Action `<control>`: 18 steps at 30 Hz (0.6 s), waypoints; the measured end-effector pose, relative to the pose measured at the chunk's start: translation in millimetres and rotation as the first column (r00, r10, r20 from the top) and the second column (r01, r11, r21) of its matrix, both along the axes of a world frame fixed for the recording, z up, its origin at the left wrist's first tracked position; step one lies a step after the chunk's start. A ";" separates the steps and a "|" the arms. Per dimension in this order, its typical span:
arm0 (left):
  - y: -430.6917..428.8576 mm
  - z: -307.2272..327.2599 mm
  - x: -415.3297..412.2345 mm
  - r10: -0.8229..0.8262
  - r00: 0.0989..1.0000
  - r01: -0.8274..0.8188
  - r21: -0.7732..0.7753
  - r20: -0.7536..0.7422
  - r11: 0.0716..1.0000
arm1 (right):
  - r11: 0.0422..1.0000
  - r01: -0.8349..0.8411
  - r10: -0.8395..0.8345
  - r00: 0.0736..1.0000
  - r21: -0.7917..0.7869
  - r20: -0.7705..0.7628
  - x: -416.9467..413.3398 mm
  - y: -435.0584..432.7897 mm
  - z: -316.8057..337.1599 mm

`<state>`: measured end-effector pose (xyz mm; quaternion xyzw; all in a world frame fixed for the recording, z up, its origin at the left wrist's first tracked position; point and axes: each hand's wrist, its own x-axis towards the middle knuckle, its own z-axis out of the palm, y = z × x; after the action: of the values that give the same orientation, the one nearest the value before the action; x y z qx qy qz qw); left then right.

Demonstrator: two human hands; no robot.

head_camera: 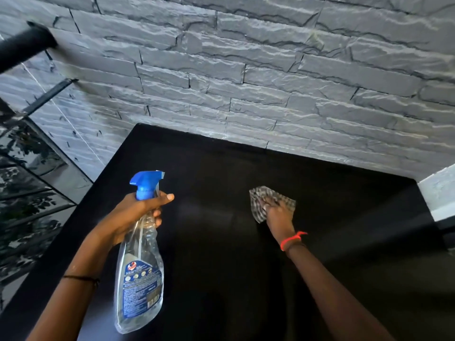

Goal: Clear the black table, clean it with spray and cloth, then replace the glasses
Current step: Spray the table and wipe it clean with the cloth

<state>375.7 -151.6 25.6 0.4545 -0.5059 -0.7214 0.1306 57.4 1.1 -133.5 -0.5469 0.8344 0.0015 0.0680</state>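
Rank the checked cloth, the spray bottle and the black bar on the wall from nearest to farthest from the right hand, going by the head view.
1. Checked cloth: directly under the right hand, pressed onto the black table.
2. Spray bottle: off to the left, held above the table by the left hand.
3. Black bar: far upper left, where it meets the stone wall.

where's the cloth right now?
Head view: the checked cloth lies right of centre on the black table, under the right hand, right of the spray bottle gripped by the left hand.
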 end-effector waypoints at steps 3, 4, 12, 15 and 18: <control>0.8 -0.5 15.3 -0.022 1.000 0.022 -0.006 0.005 1.000 | 0.999 0.013 -0.014 0.999 0.035 0.040 40.3 -38.9 -29.7; 1.2 -1.6 20.4 -0.024 1.000 0.024 -0.006 0.006 1.000 | 1.000 -0.011 0.011 0.999 0.018 0.046 66.9 -42.2 -32.8; 7.6 -1.9 40.8 -0.039 0.999 0.039 -0.021 -0.027 0.999 | 0.950 -0.287 0.309 0.925 -0.126 0.219 249.8 72.5 -18.1; 11.2 -0.8 51.2 -0.048 0.999 0.048 -0.017 -0.024 0.999 | 0.958 -0.278 0.287 0.929 -0.071 0.235 251.1 142.7 -28.8; 13.4 0.2 61.3 -0.053 0.999 0.053 -0.010 -0.012 0.999 | 0.984 -0.178 0.172 0.970 0.022 0.173 217.3 198.4 -45.4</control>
<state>437.0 -138.3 25.8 0.4357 -0.5205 -0.7250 0.1167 274.7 199.5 -178.9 -0.6152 0.7738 -0.0236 0.1490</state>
